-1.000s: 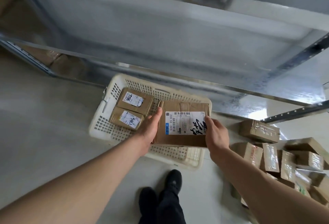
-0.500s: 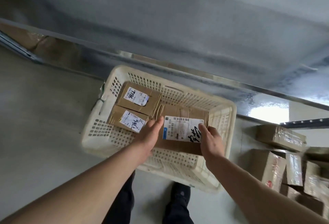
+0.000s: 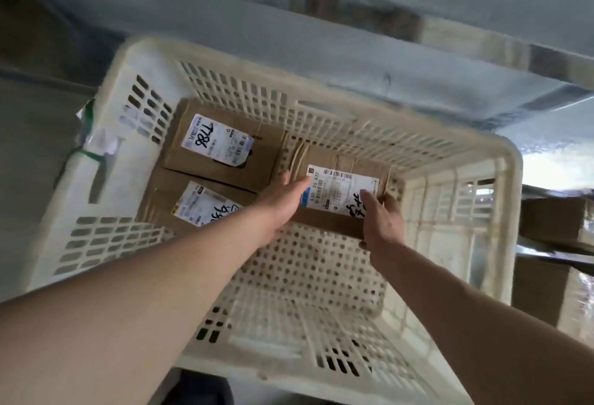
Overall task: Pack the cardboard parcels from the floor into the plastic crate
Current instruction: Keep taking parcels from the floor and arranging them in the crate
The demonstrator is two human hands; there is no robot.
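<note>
Left hand (image 3: pixel 283 199) and right hand (image 3: pixel 381 221) gripping parcel (image 3: pixel 337 192) at either short end, low inside crate (image 3: pixel 501 179). Long axis left-right, lying beside two packed parcels (image 3: pixel 221 150); both hands equally near.

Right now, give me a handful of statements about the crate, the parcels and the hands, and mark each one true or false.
1. Three parcels are inside the crate. True.
2. The parcel marked 7786 lies at the crate's far left. True.
3. Only the right hand touches the labelled parcel. False: the left hand is on its left end as well.
4. The crate is packed full. False: much of its perforated floor is bare on the near side.
5. More parcels lie outside the crate on the right. True.
</note>
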